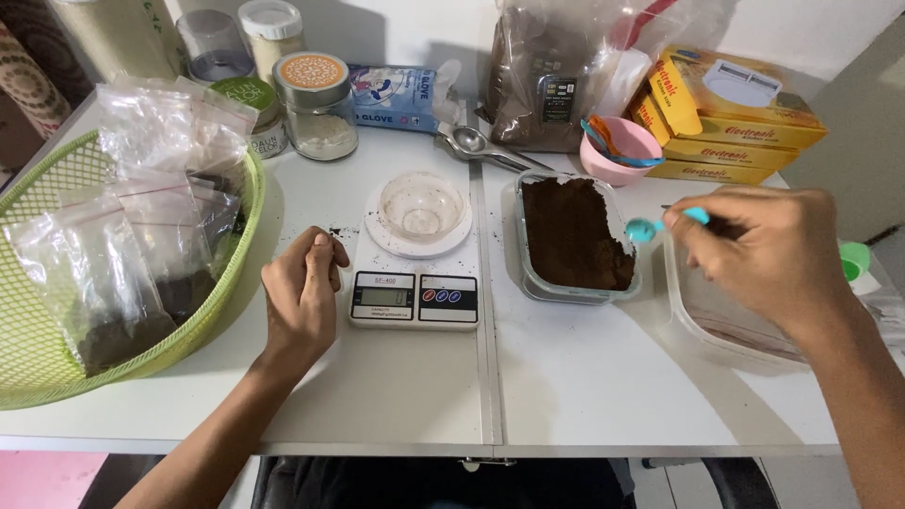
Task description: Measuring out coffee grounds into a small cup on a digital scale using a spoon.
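Now right hand (768, 250) pinches teal spoon (650, 226).

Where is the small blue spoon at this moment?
In the head view, the blue spoon is right of centre, held in the right hand. Its bowl hovers at the right edge of the glass dish of brown powder, above the white table.

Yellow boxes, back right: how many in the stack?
3. The top yellow box lies tilted on the middle box, with the bottom box on the table, behind the right hand holding the blue spoon. More may be hidden behind.
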